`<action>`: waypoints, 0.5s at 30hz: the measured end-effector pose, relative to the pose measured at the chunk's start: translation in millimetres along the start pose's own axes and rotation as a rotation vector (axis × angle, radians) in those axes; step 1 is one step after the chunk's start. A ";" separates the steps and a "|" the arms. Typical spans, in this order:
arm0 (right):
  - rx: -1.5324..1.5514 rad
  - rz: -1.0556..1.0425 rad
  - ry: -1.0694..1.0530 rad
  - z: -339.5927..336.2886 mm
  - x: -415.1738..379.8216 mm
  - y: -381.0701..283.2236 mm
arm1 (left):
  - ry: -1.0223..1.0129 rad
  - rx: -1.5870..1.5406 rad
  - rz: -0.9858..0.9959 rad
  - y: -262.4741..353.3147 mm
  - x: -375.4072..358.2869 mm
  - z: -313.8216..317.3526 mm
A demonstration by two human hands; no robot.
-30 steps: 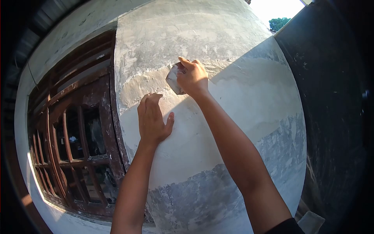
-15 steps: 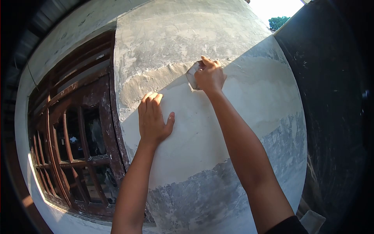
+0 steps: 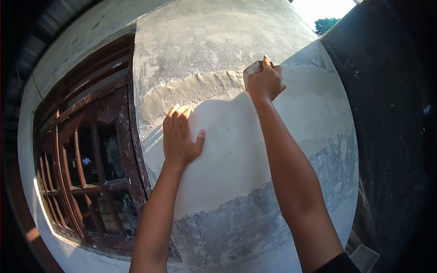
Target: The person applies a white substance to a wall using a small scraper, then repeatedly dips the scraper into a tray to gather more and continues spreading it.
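Note:
My right hand (image 3: 265,84) is closed around a flat, pale-smeared plastering scraper (image 3: 251,72), whose left part shows past my fingers. Its grip side is hidden by the hand. The blade lies against the wall (image 3: 227,154), at the right end of a rough, raised ridge of plaster (image 3: 191,91). My left hand (image 3: 180,136) rests flat on the wall below that ridge, fingers stretched upward and thumb apart, holding nothing. Smooth pale plaster spreads between and below both hands.
A brown wooden window (image 3: 91,164) with glass panes stands on the left. To the right is a dark panel (image 3: 387,113). Rougher grey wall (image 3: 227,232) shows below the smooth band. A pale, flat-sided object (image 3: 364,258) is at the lower right.
My right hand has moved right and slightly up along the wall with the scraper. The left hand stays almost in place.

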State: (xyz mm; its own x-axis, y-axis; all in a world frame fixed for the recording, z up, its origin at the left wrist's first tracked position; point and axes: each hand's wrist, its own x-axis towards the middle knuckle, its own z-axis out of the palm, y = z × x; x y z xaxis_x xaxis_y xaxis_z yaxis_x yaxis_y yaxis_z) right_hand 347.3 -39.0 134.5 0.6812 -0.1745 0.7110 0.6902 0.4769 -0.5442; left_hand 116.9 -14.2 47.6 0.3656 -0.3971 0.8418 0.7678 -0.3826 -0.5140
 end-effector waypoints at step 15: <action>0.276 -0.034 -0.109 -4.2 -28.2 -14.1 | -0.022 -0.008 -0.012 -2.9 -2.5 -1.0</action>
State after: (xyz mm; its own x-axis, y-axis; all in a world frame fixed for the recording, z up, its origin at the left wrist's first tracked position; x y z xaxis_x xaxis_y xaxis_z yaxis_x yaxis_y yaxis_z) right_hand 319.3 -44.5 120.2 0.6185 -0.1083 0.7783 0.6095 0.6912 -0.3882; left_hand 113.3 -13.0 46.8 0.3683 -0.3737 0.8513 0.7680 -0.3938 -0.5051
